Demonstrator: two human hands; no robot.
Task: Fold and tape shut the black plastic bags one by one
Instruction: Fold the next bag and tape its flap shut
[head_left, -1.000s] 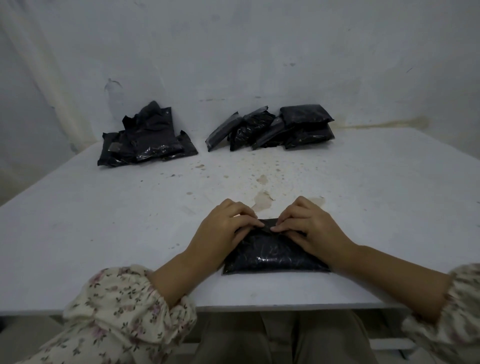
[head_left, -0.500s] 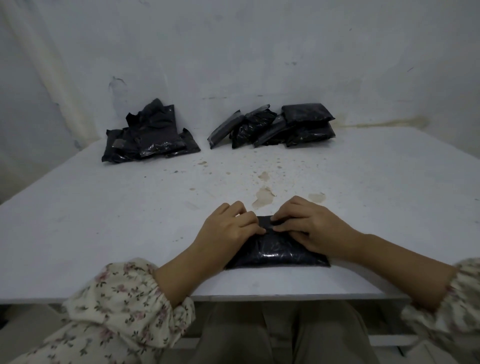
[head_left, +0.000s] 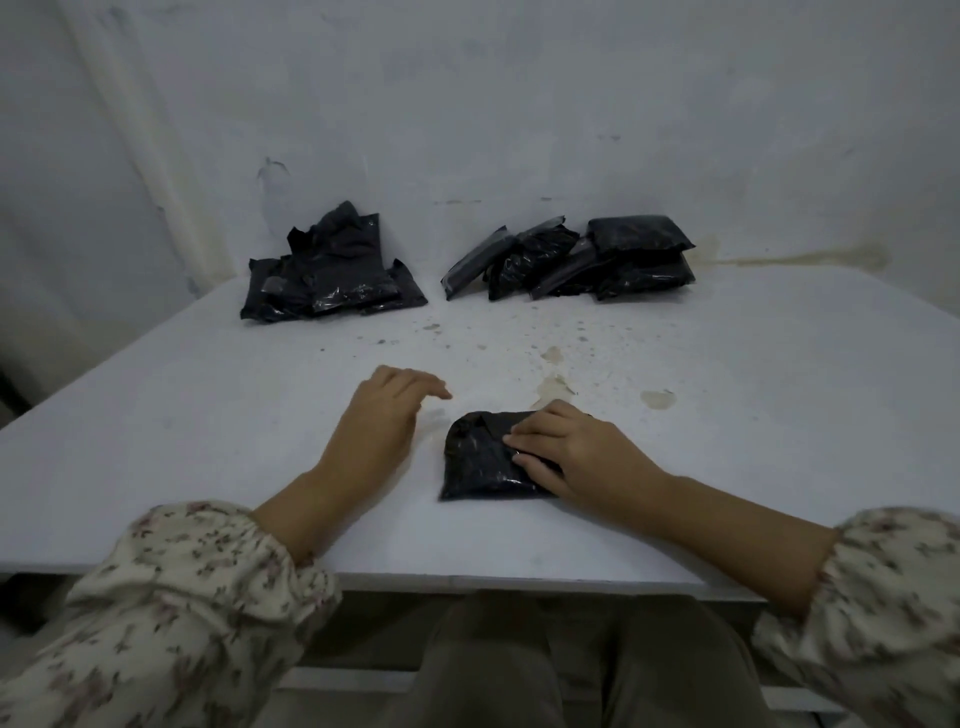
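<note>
One black bag (head_left: 478, 462) sits folded near the front edge of the worktop (head_left: 208, 415), long axis roughly left-right. The right hand (head_left: 576, 457) lies on its right half, fingers (head_left: 524, 439) close together and flat, pressing the fold down. The left hand (head_left: 382, 421) hovers just left of the bag, not touching it, fingers loosely extended and holding nothing. The bag lies to the right of the left fingers, so the right hand is nearer. No tape in view (probably the next need). Far back by the wall, a loose pile (head_left: 332, 275) sits left and a neater pile (head_left: 597, 260) sits right, both well apart from the hands. No brands, labels or readable writing.
</note>
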